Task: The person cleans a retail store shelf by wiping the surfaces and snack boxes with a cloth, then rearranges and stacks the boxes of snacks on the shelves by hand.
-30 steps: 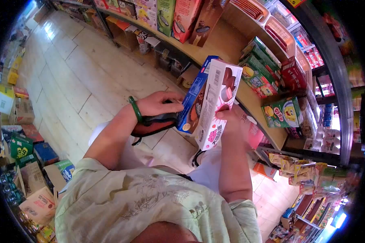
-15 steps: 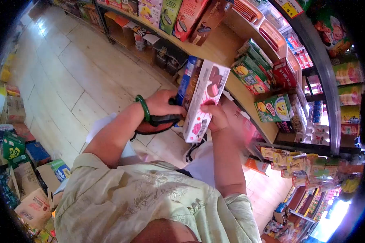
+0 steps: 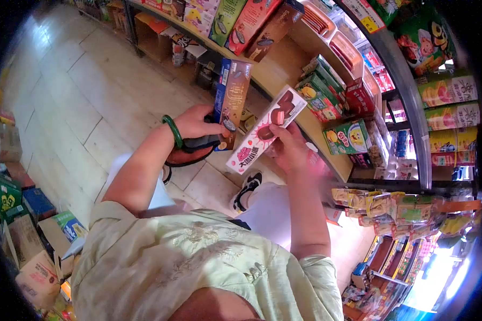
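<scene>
My left hand (image 3: 198, 128), with a green bangle at its wrist, is closed on a blue and brown biscuit box (image 3: 232, 99) held upright. A dark bag with a reddish-brown side (image 3: 190, 155) hangs below that hand. To the right, my right hand (image 3: 292, 147) grips a white and pink box (image 3: 266, 130) with chocolate biscuit pictures, its thumb on the front face. The white box is tilted, and a gap separates it from the blue and brown one. Something pinkish shows behind my right hand, too blurred to make out.
A wooden shelf (image 3: 268, 69) runs beyond my hands with upright biscuit boxes and green boxes (image 3: 318, 96). Hanging snack packets (image 3: 396, 208) are at the right. Cartons (image 3: 40, 278) stand on the left. Tiled floor (image 3: 64, 107) lies between.
The two boxes, close together before, have moved apart. The blue and brown box has turned to show its brown face, and the white box tilts further right. The view has shifted.
</scene>
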A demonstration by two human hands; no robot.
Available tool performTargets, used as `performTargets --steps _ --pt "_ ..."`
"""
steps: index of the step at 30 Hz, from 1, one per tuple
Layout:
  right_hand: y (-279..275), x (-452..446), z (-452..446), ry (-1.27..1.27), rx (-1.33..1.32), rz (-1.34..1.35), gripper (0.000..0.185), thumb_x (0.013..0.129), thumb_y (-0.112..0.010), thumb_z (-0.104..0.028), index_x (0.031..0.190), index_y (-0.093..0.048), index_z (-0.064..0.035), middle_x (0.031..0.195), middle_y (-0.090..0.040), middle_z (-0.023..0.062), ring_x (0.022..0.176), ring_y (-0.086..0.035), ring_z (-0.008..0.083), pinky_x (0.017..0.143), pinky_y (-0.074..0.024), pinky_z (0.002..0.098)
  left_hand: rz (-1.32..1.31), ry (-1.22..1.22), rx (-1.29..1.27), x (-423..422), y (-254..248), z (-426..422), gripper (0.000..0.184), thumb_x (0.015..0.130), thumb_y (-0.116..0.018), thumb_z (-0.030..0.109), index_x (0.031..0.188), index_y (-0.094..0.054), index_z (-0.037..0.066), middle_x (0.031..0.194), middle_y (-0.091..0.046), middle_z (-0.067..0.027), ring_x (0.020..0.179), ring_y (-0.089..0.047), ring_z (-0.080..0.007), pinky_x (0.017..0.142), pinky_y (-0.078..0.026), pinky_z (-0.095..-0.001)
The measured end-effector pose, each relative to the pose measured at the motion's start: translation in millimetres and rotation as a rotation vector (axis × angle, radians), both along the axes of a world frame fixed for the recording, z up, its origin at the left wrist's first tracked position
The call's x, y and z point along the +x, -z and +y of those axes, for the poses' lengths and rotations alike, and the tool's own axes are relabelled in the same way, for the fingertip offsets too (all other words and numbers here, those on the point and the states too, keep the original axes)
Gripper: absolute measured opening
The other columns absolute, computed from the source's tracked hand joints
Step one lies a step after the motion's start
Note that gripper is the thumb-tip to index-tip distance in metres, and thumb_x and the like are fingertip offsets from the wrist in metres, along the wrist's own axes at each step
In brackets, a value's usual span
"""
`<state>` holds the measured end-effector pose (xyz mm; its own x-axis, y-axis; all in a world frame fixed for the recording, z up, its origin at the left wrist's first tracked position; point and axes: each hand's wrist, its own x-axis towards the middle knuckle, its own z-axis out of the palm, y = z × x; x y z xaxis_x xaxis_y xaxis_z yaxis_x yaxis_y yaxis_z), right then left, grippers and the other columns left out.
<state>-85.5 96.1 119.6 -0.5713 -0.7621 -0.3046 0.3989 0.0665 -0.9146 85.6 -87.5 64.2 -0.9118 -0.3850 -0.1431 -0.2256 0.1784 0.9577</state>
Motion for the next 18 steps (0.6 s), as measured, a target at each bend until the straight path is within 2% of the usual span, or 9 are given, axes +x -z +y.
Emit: performTargets --steps 1,2,4,6,10,13,17,18 --pt "-6.5 -1.4 -1.8 -0.002 -0.004 0.004 0.038 0.08 -0.065 -0.009 0.115 -0.052 -0.0072 0.1 -0.06 0.0057 0.089 -0.06 0.0156 0.08 -0.049 0.0282 0.019 0.026 -0.002 -0.2 -4.2 -0.3 0.043 0.072 -0.074 0.027 0.106 -0.062 0.003 0.094 -0.067 -0.0092 0.086 -0.063 -0.0167 0.081 -0.049 -0.0289" --pt "-14.9 -6.9 -2.8 -0.045 0.052 0.078 0.041 0.08 -0.066 -0.008 0.117 -0.05 -0.0053 0.103 -0.06 0.0071 0.09 -0.061 0.0176 0.08 -0.0496 0.03 0.053 0.042 0.076 -1.2 12.0 -4.4 0.044 0.071 -0.075 0.026 0.106 -0.062 0.003 0.094 -0.067 -0.0091 0.087 -0.063 -0.0173 0.081 -0.049 -0.0295" --pt "-25.4 -15.5 -6.3 -0.08 0.104 0.16 0.043 0.08 -0.066 -0.006 0.119 -0.048 -0.0033 0.105 -0.06 0.0086 0.091 -0.061 0.0197 0.08 -0.0502 0.0318 0.069 0.047 0.028 0.1 0.9 -4.6 0.044 0.071 -0.075 0.026 0.105 -0.062 0.002 0.094 -0.068 -0.0092 0.087 -0.063 -0.0173 0.081 -0.049 -0.0294" --pt "-30.0 -23.2 -11.9 0.073 -0.033 0.221 0.039 0.081 -0.066 -0.007 0.116 -0.05 -0.0036 0.105 -0.061 0.0087 0.091 -0.062 0.0192 0.08 -0.0507 0.0319 -0.008 0.059 -0.05 -0.1 -11.8 -4.0 0.045 0.071 -0.074 0.026 0.106 -0.061 0.001 0.096 -0.067 -0.0103 0.089 -0.063 -0.0175 0.083 -0.048 -0.0296" --pt "-37.4 -56.4 -25.1 0.15 -0.147 0.153 0.039 0.081 -0.066 -0.004 0.117 -0.05 -0.0037 0.107 -0.06 0.0074 0.094 -0.061 0.0193 0.083 -0.0498 0.0317 0.061 0.027 -0.045 0.3 -1.9 -8.0 0.047 0.07 -0.074 0.028 0.107 -0.06 0.003 0.099 -0.066 -0.0112 0.092 -0.062 -0.0183 0.084 -0.047 -0.0299" --pt "-46.9 -73.2 -40.4 0.219 -0.232 0.206 0.035 0.082 -0.063 -0.001 0.115 -0.05 -0.004 0.106 -0.059 0.0067 0.097 -0.06 0.0187 0.086 -0.0492 0.0331 0.045 0.034 -0.04 -3.7 10.4 -9.9 0.049 0.07 -0.074 0.029 0.108 -0.059 0.003 0.101 -0.066 -0.0129 0.093 -0.062 -0.0207 0.085 -0.047 -0.031" --pt "-62.3 -91.6 -59.5 0.17 -0.243 0.309 0.039 0.081 -0.065 -0.002 0.116 -0.049 -0.0038 0.109 -0.058 0.0071 0.1 -0.058 0.0187 0.09 -0.0458 0.0338 0.049 0.058 -0.052 -4.7 7.3 -8.7 0.05 0.069 -0.074 0.031 0.107 -0.059 0.003 0.1 -0.066 -0.0146 0.093 -0.063 -0.0239 0.086 -0.047 -0.0326" --pt "-66.9 -93.9 -64.5 0.14 -0.246 0.34 0.043 0.08 -0.066 -0.004 0.118 -0.048 -0.0067 0.111 -0.058 0.0053 0.102 -0.056 0.0187 0.092 -0.0433 0.0345 0.035 0.052 -0.075 -5.1 6.9 -8.6 0.05 0.069 -0.074 0.032 0.108 -0.058 0.004 0.099 -0.066 -0.0149 0.093 -0.063 -0.0247 0.086 -0.047 -0.0332"
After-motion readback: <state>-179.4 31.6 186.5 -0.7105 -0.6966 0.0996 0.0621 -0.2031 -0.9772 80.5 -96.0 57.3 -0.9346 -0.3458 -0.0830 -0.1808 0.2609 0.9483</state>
